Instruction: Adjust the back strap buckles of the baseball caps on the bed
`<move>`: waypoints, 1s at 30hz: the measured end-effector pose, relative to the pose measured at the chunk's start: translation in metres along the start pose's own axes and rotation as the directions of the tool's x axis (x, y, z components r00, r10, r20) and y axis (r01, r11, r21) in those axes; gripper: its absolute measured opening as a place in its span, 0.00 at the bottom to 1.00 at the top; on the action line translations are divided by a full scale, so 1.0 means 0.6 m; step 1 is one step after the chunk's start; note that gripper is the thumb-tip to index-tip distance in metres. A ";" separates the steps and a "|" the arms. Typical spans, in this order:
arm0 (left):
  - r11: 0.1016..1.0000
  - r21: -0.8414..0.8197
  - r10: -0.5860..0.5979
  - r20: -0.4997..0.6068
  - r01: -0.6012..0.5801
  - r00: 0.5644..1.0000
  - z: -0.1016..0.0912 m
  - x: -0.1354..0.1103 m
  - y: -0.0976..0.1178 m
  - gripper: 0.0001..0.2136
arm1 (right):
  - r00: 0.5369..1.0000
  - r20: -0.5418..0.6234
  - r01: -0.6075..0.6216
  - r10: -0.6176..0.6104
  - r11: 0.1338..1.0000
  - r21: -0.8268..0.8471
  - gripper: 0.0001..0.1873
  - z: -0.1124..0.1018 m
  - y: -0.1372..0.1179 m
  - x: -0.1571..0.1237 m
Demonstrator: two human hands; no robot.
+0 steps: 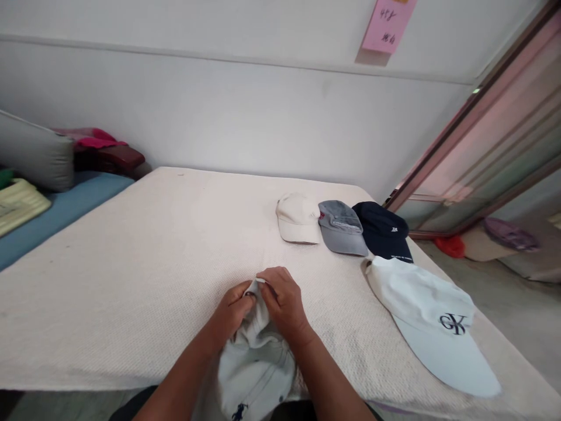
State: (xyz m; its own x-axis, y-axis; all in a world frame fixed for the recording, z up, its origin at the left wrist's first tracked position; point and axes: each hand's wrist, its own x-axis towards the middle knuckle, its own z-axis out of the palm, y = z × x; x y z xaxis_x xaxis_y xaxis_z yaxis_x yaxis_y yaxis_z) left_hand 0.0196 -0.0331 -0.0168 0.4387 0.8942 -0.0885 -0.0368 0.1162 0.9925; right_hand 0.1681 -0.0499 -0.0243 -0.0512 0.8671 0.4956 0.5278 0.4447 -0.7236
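Observation:
A pale cap with a small dark logo (254,368) lies at the near edge of the table, its back toward the far side. My left hand (234,313) and my right hand (284,301) both pinch the cap's rear strap, fingers closed on it. A white cap with a dark logo (432,324) lies to the right. Farther back a cream cap (298,217), a grey cap (342,228) and a navy cap (383,231) sit in a row.
The table is covered with a cream textured cloth (144,269). At the left are a blue mat (61,210), a grey cushion (35,152) and red items. A pink note (388,23) hangs on the white wall. A sliding door frame is at the right.

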 end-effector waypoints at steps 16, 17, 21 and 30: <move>0.995 -0.087 -0.060 -0.021 0.058 0.998 -0.001 -0.001 -0.008 0.11 | 0.910 -0.102 -0.355 0.401 0.884 0.306 0.14 0.017 0.011 0.001; 0.992 -0.114 -0.064 -0.016 0.062 0.998 -0.002 -0.001 -0.008 0.11 | 0.911 -0.072 -0.354 0.407 0.859 0.370 0.14 0.014 0.014 0.003; 0.971 -0.218 -0.089 0.071 0.103 0.993 -0.007 -0.005 -0.002 0.13 | 0.908 0.044 -0.373 0.416 0.759 0.533 0.18 -0.006 0.018 0.010; 0.874 -0.418 -0.177 0.199 0.247 0.964 -0.011 -0.015 -0.006 0.11 | 0.836 0.422 -0.542 0.352 0.653 0.529 0.15 -0.031 0.004 0.012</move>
State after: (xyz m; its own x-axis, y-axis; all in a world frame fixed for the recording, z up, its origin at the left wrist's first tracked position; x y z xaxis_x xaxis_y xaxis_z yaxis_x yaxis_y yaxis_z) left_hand 0.0098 -0.0387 -0.0204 0.6085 0.7552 -0.2440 -0.2991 0.5029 0.8109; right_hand 0.1850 -0.0468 -0.0134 -0.2145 0.9758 -0.0429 -0.0765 -0.0606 -0.9952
